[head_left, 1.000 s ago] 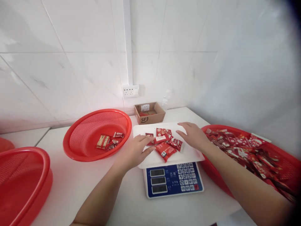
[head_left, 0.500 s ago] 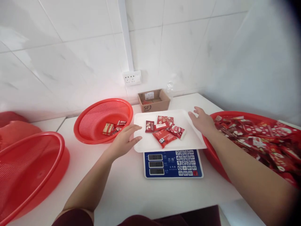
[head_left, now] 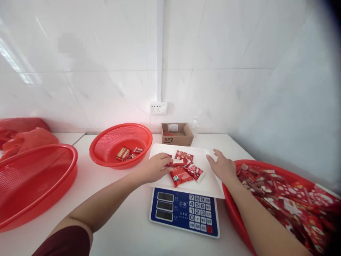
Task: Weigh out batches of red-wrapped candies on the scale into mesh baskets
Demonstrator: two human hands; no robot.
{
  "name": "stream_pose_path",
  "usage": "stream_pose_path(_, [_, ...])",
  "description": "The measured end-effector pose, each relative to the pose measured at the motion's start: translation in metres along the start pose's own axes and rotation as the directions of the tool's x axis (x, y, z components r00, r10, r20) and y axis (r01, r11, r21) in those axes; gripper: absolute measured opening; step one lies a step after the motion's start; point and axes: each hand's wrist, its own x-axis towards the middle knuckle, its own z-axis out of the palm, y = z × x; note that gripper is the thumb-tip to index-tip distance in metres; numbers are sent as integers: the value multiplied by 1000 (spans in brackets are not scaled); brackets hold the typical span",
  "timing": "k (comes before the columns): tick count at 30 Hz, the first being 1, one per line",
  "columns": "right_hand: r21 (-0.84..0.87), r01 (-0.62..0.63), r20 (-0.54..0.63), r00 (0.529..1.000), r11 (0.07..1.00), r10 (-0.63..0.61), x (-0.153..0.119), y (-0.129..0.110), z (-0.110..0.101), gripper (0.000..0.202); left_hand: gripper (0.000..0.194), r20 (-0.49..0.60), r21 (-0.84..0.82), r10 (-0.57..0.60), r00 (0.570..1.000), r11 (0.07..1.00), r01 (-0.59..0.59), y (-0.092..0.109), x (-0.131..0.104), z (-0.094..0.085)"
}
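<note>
Several red snack packets (head_left: pixel 182 176) lie in a loose cluster on the white tray (head_left: pixel 210 185) of a blue digital scale (head_left: pixel 183 211). My left hand (head_left: pixel 157 167) reaches over the tray's left side, thumb and fingers apart around a small dark red packet that they partly cover. Whether the fingertips touch it I cannot tell. Over the tray's right edge, my right hand (head_left: pixel 220 165) is open with its fingers spread and holds nothing.
On the right stands a large red basin (head_left: pixel 230 209) full of red packets. A red mesh basket (head_left: pixel 98 142) with a few packets is at left, another red basket (head_left: pixel 70 160) nearer me. Behind the scale are a cardboard box (head_left: pixel 178 140) and a clear bottle (head_left: pixel 195 124).
My left hand has moved right, from beside the tray to over the leftmost packet. The right hand stays open near the tray's right edge. The camera view has tilted up.
</note>
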Motion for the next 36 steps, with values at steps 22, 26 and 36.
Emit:
stream_pose_path(22, [186, 44, -51, 998, 982, -35, -7, -3, -8, 49, 30, -65, 331, 68, 996, 943, -43, 11, 40, 13])
stream_pose_path(26, [374, 381, -188, 924, 846, -333, -22, -22, -17, 48, 29, -142, 185, 18, 990, 983, 9, 15, 40, 5])
stream_pose_path(36, [278, 670, -146, 738, 688, -659, -37, -37, -25, 29, 26, -55, 65, 125, 991, 990, -122, 23, 45, 11])
